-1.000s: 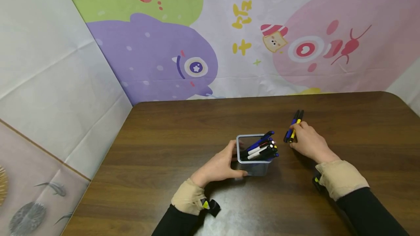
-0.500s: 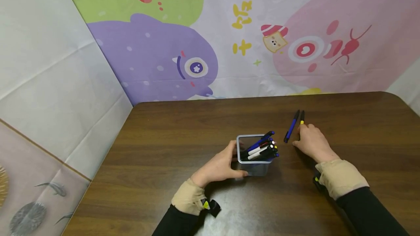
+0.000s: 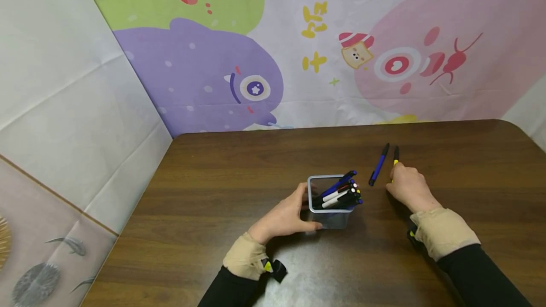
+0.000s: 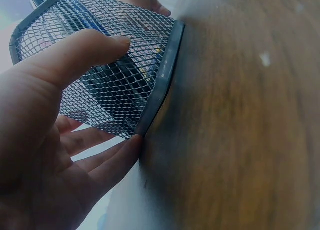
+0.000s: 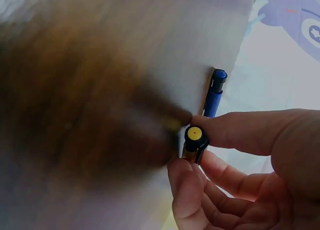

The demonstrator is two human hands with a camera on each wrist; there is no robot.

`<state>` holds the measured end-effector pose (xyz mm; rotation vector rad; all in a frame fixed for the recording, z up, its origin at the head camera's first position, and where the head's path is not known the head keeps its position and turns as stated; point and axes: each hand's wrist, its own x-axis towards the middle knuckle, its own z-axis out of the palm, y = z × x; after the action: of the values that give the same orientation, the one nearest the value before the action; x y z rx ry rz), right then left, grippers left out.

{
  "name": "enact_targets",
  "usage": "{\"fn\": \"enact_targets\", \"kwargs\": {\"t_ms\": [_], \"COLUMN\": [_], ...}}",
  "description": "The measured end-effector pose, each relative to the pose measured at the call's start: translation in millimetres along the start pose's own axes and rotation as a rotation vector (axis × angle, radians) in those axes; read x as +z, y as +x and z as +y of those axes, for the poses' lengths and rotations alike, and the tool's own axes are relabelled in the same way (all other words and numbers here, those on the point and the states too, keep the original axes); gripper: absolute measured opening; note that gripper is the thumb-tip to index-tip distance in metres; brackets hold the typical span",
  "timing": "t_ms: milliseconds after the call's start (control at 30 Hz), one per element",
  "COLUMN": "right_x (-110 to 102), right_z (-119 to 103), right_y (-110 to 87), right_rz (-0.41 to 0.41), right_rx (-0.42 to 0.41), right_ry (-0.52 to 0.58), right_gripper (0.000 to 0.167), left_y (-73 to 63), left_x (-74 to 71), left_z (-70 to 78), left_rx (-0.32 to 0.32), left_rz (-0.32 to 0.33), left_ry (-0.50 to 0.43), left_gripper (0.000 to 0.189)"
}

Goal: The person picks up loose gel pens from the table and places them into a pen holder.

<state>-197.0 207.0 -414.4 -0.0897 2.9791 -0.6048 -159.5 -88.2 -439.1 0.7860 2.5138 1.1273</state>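
My left hand (image 3: 286, 213) grips the near left side of a mesh pen holder (image 3: 332, 220), thumb in front and fingers around its side. In the left wrist view the thumb lies across the dark mesh (image 4: 112, 90) and a fingertip meets its bottom edge. Several pens (image 3: 339, 194), blue, white and black, lean to the right inside it. Farther right, my right hand (image 3: 410, 186) pinches a black and yellow pen (image 3: 396, 154) between thumb and fingers; its yellow end (image 5: 195, 134) faces the right wrist camera. A blue pen (image 3: 378, 165) lies on the table just left of it.
The brown wooden table (image 3: 204, 231) has rounded far corners. Behind it hangs a cartoon-printed cloth (image 3: 315, 98), and a white panel (image 3: 85, 84) stands at the left.
My right hand has moved slightly right, taking the yellow pen away from the blue pen, which stays put. The left hand and pen holder have not moved.
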Motion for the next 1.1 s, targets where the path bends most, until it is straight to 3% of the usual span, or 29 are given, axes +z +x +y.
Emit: {"fn": "enact_targets", "kwargs": {"t_ms": [133,233,600,700,1100], "right_x": [-3.5,-6.8,-11.5,-12.5,-22.9], "right_z": [-2.4,-6.3,-19.3,-23.5,-40.3], "right_y": [-1.7,-4.5,-19.2,-21.3,-33.4], "right_rz": [-0.01,0.038,0.479,0.559,0.647], "right_rx": [0.004,-0.007,-0.135,-0.162,-0.223], "right_ry": [0.0,-0.004,-0.029,-0.038,0.0], "right_gripper": [0.016,0.015,0.013,0.009,0.008], "left_y": [-0.3,-0.5,-0.3,-0.5,-0.6], "left_x": [-0.2,0.1,0.2,-0.2,0.3], "left_z": [0.2,-0.2,-1.0,-0.8,0.0], "left_rx": [0.0,0.0,-0.005,-0.005,-0.01], "left_rz": [-0.002,-0.003,-0.003,-0.003,-0.002], "left_ry": [-0.004,-0.006,-0.004,-0.003,-0.01], "left_gripper": [0.076,0.076,0.077,0.077,0.077]}}
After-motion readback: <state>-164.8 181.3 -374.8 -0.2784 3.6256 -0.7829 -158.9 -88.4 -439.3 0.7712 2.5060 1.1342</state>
